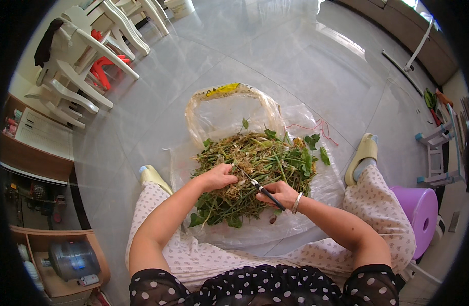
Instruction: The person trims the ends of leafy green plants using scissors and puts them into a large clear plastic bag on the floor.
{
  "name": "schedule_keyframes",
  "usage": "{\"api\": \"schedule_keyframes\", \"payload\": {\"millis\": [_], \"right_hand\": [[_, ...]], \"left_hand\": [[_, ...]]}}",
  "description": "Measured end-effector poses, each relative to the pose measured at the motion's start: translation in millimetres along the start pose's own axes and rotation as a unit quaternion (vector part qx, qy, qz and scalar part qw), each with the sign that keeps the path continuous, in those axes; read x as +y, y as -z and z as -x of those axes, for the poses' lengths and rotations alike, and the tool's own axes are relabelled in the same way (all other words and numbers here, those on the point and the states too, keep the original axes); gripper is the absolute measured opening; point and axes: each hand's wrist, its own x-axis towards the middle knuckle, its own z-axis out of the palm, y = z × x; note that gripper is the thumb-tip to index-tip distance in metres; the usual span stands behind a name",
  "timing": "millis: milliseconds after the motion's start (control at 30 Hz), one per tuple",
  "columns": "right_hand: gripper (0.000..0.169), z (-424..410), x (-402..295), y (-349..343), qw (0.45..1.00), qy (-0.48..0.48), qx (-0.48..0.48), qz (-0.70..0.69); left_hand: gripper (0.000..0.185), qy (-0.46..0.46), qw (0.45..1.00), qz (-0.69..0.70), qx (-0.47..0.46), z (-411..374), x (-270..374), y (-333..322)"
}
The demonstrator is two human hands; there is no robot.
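Observation:
My left hand (pixel 218 178) is closed at the upper left of a heap of cut greens (pixel 253 153), its fingertips pinching a rooted plant stalk (pixel 240 168). In my right hand (pixel 282 194) is a slim knife (pixel 265 193) with a black handle and a pale collar. Its narrow blade points up and left, and the tip ends close to my left fingertips. Green stems, broad leaves and dry brown roots make up the heap. Beneath it lies a clear plastic sheet (pixel 295 229). A clear plastic bag (pixel 234 111) with a yellow printed patch adjoins the heap's far side.
Red string (pixel 324 130) trails off the sheet onto the grey tiled floor (pixel 257 49). My slippered feet flank the sheet. A purple plastic stool (pixel 418 218) stands by my right knee. White chairs (pixel 85 57) are at far left, above a shelf holding a water bottle (pixel 71 260).

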Motion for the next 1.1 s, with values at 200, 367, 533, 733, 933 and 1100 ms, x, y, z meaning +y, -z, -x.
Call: {"api": "schedule_keyframes", "payload": {"millis": [200,367,533,733,933,1100], "right_hand": [[0.043,1,3,1,0.996,0.031,0.049,0.068],[0.039,4,-3,11,0.984,-0.010,0.068,-0.166],[0.046,24,-15,29,0.983,-0.071,-0.052,-0.162],[0.054,31,3,14,0.977,-0.127,-0.159,-0.067],[0.057,5,13,1,0.976,-0.091,-0.158,-0.116],[0.052,-5,3,-1,0.991,-0.083,-0.099,-0.044]], "left_hand": [[0.026,-0.020,1.000,-0.008,0.006,0,16,-2],[0.051,-0.095,0.946,-0.257,0.170,-20,-15,3],[0.083,0.044,0.910,-0.357,0.206,4,17,0],[0.045,0.130,0.910,-0.370,0.136,12,15,-25],[0.022,-0.017,0.924,-0.310,0.222,1,-17,-38],[0.010,-0.123,0.882,-0.380,0.249,9,-6,-46]]}}
